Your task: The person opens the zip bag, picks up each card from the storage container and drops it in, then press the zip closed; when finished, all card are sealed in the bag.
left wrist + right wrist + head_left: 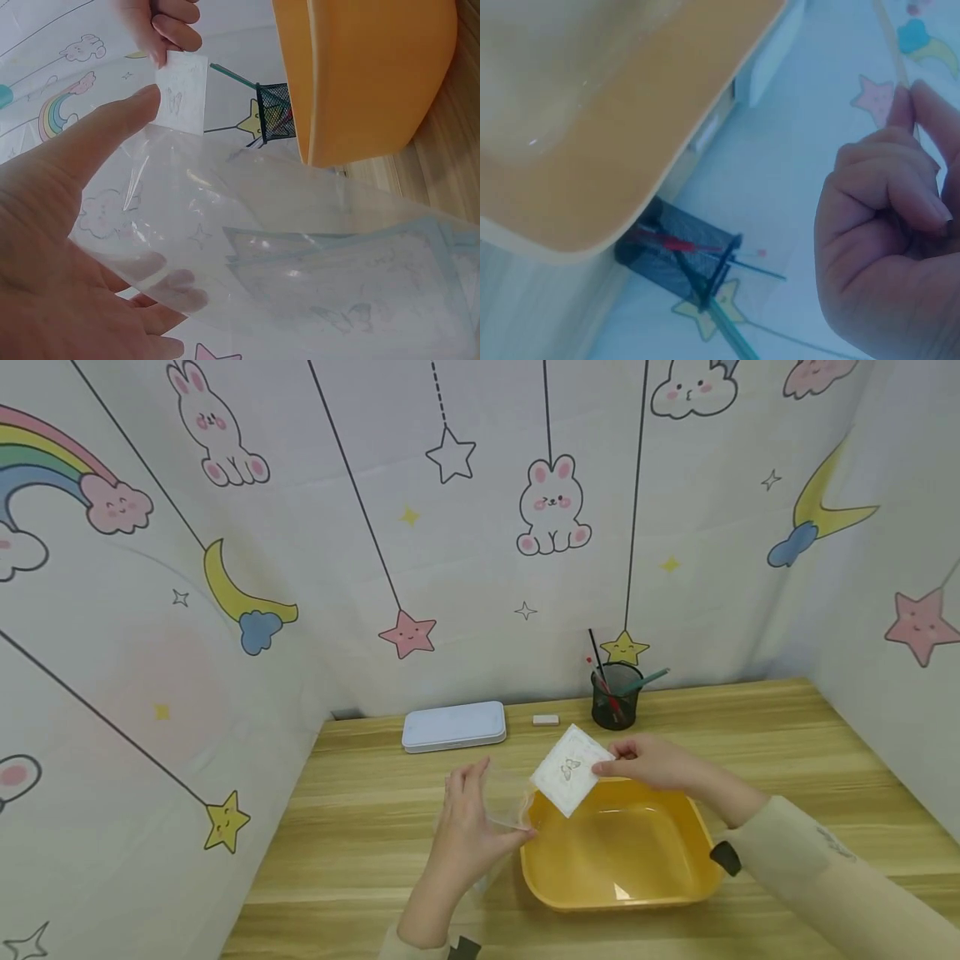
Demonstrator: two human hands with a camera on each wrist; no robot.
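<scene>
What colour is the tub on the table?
The tub is yellow-orange, plainest in the head view.

Both my arms are out in front of me right now, sleeves pulled down to the wrists. My left hand (468, 814) is up with the palm turned inward toward the right, fingers mostly straight and pointing away from me, thumb stretched toward the other hand; between thumb and fingers it pinches a thin clear plastic bag (300, 255). My right hand (652, 762) sits just across from it, a bit further forward, forearm coming in at an angle from the right. Its fingers are curled in, and thumb and fingertips pinch a small white packet (570, 768) by its edge.
</scene>
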